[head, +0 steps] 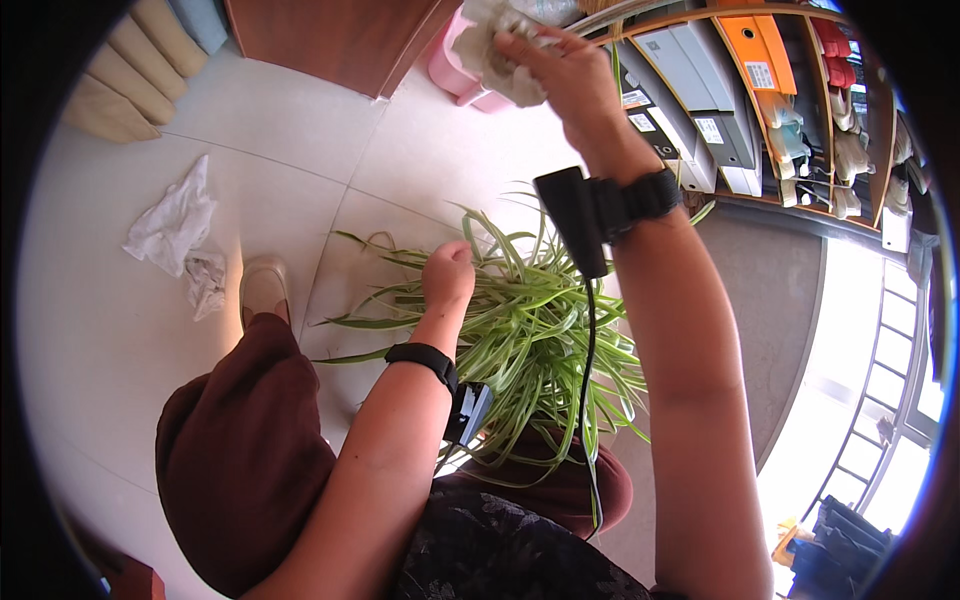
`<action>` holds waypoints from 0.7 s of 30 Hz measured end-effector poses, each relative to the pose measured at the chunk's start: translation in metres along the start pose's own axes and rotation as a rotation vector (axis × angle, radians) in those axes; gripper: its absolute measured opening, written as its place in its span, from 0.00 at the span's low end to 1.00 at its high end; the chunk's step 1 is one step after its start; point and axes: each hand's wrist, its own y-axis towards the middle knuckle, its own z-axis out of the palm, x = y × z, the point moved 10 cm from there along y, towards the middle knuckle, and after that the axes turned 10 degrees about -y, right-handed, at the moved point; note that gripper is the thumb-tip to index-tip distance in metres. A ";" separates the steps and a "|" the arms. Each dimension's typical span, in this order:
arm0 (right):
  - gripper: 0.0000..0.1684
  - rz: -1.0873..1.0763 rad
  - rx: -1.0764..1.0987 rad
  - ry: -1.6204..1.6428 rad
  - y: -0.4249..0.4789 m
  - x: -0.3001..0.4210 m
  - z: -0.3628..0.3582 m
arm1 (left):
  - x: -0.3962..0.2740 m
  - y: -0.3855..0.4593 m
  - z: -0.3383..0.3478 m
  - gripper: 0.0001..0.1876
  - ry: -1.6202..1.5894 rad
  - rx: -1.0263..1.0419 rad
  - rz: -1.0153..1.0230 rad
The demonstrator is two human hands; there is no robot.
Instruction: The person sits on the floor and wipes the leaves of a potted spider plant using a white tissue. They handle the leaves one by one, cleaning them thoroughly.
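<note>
A spider plant point(536, 322) with long green-and-white striped leaves spreads over the floor in front of my knees; its pot is hidden. At the plant's left side, my left hand point(448, 277) has its fingers curled in among the leaves. Whether a leaf is pinched in it cannot be made out. My right hand point(574, 79) is stretched far forward, gripping a crumpled off-white cloth or tissue point(517, 71). Behind that wad, a pink plastic bin point(450, 67) is partly covered from view. Both wrists wear black straps with a small device.
A white crumpled cloth point(176, 214) and a smaller crumpled piece point(206, 281) lie on the tiles near my shoe point(264, 289). A brown wooden cabinet point(322, 37) stands ahead. Shelves with shoe boxes point(690, 67) line the right, beside a bright window point(862, 420).
</note>
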 end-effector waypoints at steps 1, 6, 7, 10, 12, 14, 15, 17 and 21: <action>0.20 -0.005 -0.067 -0.201 -0.002 -0.017 -0.012 | -0.013 -0.004 0.010 0.12 0.088 0.049 0.055; 0.24 0.193 -0.053 -0.649 -0.043 -0.082 -0.024 | -0.065 -0.021 0.046 0.10 0.519 0.325 0.104; 0.23 0.215 -0.048 -0.660 -0.051 -0.093 -0.027 | -0.063 -0.020 0.056 0.09 0.625 0.381 0.079; 0.21 0.315 0.015 -0.688 -0.066 -0.113 -0.033 | -0.001 0.008 0.065 0.10 0.258 0.265 -0.144; 0.21 0.404 0.013 -0.683 -0.078 -0.139 -0.050 | 0.019 -0.010 0.075 0.11 -0.262 0.240 -0.553; 0.20 0.428 0.031 -0.666 -0.085 -0.153 -0.057 | 0.025 -0.014 0.085 0.12 -0.436 0.336 -0.648; 0.20 0.443 0.036 -0.656 -0.089 -0.158 -0.059 | 0.020 -0.019 0.089 0.12 -0.520 0.386 -0.696; 0.19 0.442 0.052 -0.683 -0.095 -0.163 -0.064 | 0.005 -0.019 0.088 0.11 -0.631 0.342 -0.658; 0.19 0.423 0.077 -0.706 -0.103 -0.172 -0.071 | -0.021 -0.012 0.078 0.11 -0.633 0.341 -0.502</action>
